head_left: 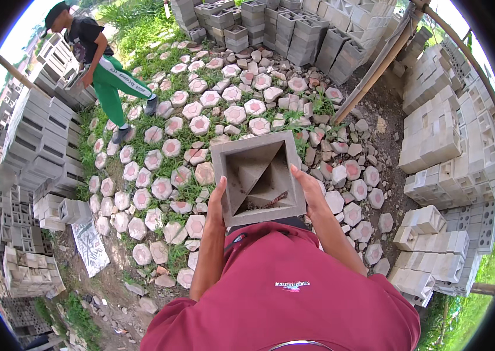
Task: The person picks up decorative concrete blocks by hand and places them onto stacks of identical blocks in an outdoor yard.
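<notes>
A square grey concrete block (299,181) is held in front of my body at waist height. Its hollow face points up at me, with slanted inner walls that meet along a diagonal ridge. Some dark debris lies in the hollow along the near edge. My left hand (218,202) grips the block's left side, thumb up along the rim. On the opposite side my right hand (310,190) holds it the same way. Most of the fingers of both hands are hidden behind or under the block.
Hexagonal pavers (199,124) with grass between them cover the ground ahead. Stacked blocks stand at the left (42,128), at the back (300,35) and at the right (434,126). A wooden post (376,67) leans at the back right. Another person (104,70) walks at far left, hands at a block.
</notes>
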Tool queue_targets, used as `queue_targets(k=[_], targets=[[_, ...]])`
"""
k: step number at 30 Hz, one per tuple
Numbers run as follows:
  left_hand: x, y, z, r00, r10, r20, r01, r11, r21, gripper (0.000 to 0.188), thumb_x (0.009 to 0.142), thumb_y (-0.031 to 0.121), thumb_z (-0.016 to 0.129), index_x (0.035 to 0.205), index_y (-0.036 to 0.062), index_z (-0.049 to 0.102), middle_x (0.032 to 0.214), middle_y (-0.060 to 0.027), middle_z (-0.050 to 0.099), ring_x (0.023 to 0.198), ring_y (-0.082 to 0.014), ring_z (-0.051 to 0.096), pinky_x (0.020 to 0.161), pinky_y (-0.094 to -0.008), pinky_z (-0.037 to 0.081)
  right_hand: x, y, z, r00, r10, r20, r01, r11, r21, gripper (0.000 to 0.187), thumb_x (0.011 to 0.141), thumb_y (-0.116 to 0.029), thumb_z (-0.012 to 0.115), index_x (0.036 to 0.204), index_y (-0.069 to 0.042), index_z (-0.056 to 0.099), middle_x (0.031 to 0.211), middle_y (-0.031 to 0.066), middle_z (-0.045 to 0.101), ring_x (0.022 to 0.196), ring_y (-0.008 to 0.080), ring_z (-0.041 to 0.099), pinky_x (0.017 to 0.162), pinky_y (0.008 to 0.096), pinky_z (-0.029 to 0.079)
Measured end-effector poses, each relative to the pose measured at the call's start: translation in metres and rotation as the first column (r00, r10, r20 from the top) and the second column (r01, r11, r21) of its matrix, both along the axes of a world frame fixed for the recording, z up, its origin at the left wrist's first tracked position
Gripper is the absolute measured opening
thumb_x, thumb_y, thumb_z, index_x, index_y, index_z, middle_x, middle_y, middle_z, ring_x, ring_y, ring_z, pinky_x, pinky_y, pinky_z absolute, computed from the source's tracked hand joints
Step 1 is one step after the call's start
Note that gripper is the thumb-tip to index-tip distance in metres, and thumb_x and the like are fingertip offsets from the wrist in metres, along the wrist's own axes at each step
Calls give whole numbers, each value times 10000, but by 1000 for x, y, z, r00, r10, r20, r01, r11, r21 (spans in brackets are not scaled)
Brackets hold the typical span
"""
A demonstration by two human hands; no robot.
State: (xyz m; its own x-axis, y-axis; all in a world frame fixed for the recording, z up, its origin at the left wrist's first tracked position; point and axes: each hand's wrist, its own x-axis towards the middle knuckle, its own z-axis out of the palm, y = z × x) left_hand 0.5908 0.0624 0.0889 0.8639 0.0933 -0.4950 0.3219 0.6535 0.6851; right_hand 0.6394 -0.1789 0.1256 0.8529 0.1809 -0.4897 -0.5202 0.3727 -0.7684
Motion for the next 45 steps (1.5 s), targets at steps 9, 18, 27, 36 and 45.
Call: queue_targets(k=[9,18,27,36,45], targets=[[165,24,41,999,-36,5,36,998,49,661,882,469,635,1322,0,480,1180,-78,581,1036,-180,576,892,-319,457,154,19,10,997,-80,-23,82,992,96,578,877,-430,669,1200,39,572,1081,107,647,920,174,641,811,318,514],[367,37,40,987,-135,84,113,966,232,605,768,270,720,1251,-13,493,1066,-91,577,955,-191,577,846,-346,477,373,24,-11,996,-23,82,9,987,160,512,889,-440,655,1137,5,603,1010,81,658,868,158,647,770,314,528],[540,35,74,991,-32,132,-2,968,249,599,687,116,653,1246,-10,476,1031,-95,571,915,-183,573,804,-315,472,574,40,15,994,91,56,-101,973,206,680,911,-553,557,1279,18,516,1151,127,625,1005,206,635,880,334,509],[699,73,57,996,27,85,-46,970,239,628,719,122,676,1288,-31,457,1069,-104,578,941,-192,577,827,-315,471,731,78,-2,988,142,62,-149,980,132,711,878,-522,625,1287,43,488,1179,147,605,1045,210,617,909,347,491],[940,169,51,988,-118,103,83,953,292,541,712,209,699,1174,-20,534,968,-94,598,855,-187,602,765,-320,495,941,166,-37,995,93,22,-96,984,148,596,794,-319,694,1243,34,523,1136,150,629,987,254,647,866,389,528]])
